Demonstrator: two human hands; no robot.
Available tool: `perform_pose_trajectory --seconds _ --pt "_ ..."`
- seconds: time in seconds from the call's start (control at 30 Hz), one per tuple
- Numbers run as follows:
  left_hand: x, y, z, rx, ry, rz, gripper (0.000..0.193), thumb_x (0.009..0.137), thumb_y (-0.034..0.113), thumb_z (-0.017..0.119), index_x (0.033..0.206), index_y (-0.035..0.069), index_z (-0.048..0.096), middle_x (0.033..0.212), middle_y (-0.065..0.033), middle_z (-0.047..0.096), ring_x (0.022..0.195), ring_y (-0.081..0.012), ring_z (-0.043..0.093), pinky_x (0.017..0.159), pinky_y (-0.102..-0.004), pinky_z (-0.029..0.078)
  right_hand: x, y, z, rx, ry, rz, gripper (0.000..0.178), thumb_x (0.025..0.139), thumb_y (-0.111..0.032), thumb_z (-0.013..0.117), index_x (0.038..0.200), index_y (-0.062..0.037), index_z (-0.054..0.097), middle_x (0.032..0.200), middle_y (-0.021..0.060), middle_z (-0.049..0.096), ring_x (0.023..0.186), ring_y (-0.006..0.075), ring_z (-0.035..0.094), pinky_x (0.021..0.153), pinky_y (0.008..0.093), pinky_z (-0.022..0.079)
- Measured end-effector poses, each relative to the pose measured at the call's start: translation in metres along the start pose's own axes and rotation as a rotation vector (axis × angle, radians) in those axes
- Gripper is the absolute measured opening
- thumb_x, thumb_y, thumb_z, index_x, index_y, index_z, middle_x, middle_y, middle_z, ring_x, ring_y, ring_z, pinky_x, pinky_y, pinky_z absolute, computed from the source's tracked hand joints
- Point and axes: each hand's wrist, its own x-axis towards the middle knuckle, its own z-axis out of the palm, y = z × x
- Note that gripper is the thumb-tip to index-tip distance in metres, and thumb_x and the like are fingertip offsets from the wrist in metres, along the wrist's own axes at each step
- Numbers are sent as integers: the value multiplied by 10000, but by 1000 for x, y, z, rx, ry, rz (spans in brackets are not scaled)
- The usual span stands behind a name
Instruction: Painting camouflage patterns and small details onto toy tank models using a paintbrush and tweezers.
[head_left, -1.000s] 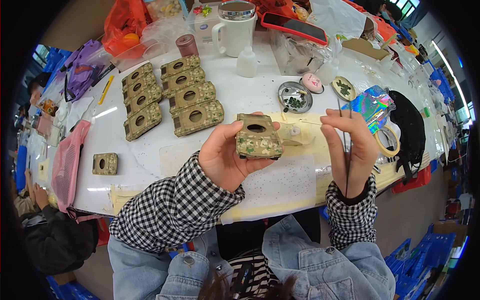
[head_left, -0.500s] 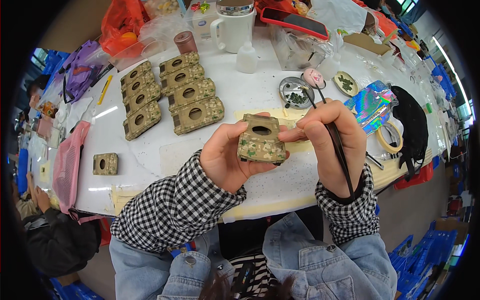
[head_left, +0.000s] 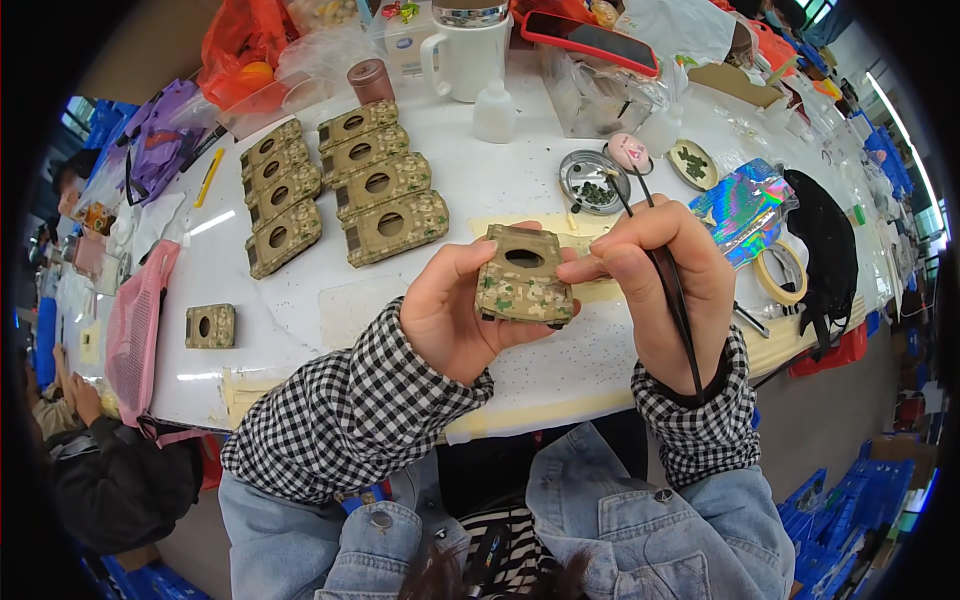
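My left hand (head_left: 437,312) is closed round a camouflage-patterned block (head_left: 523,304) with an oval hole, like a small model vehicle body, held above the table. A pair of black tweezers (head_left: 672,285) is in my right hand (head_left: 695,255), tips pointing up and away. One fingertip of that hand touches the block's right edge. Beyond the tweezer tips, a round clear dish (head_left: 566,178) contains small dark green bits. A pinkish round object (head_left: 628,151) and a shallow round lid (head_left: 705,176) with green bits are close by.
Two rows of similar camouflage blocks (head_left: 384,186) stand at the left, with a single block (head_left: 210,327) nearer. A white mug (head_left: 466,60), small bottle (head_left: 494,113) and red-cased phone (head_left: 588,43) are at the back. At right lie a tape roll (head_left: 781,290) and shiny pouch (head_left: 735,205).
The block in my left hand has tilted slightly. The rear end of the tweezers has shifted a little to the left; both hands otherwise keep nearly the same place.
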Motion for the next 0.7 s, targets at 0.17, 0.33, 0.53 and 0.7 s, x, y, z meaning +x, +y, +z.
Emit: perform_pose_trajectory --seconds 0.17,0.33,0.53,0.7 --pt "0 0 0 -1 2 -2 511 931 299 364 1334 -14 376 1182 -199 558 976 -366 606 808 -375 542 0 0 1 48 0 2 61 911 -40 565 888 17 564 790 69 637 752 101 631 671 215 493" --pt "1 1 -6 22 -44 -9 491 914 302 427 1310 14 387 1239 -213 528 1060 -373 589 873 -410 540 -1 -3 2 202 50 99 91 938 -63 524 925 26 541 784 86 645 785 115 645 698 223 506" --pt "0 2 -2 -3 -51 4 478 909 279 430 1304 12 394 1251 -219 519 1090 -371 570 906 -441 518 -5 12 -18 -16 207 118 118 950 -85 509 918 25 539 780 84 655 762 99 636 690 213 495" --pt "1 0 1 65 -11 55 544 902 290 402 1367 13 343 1361 -266 395 1079 -341 565 874 -402 516 -3 28 -20 -638 189 -161 115 762 -51 704 784 -34 592 701 89 554 623 239 570 558 308 433"
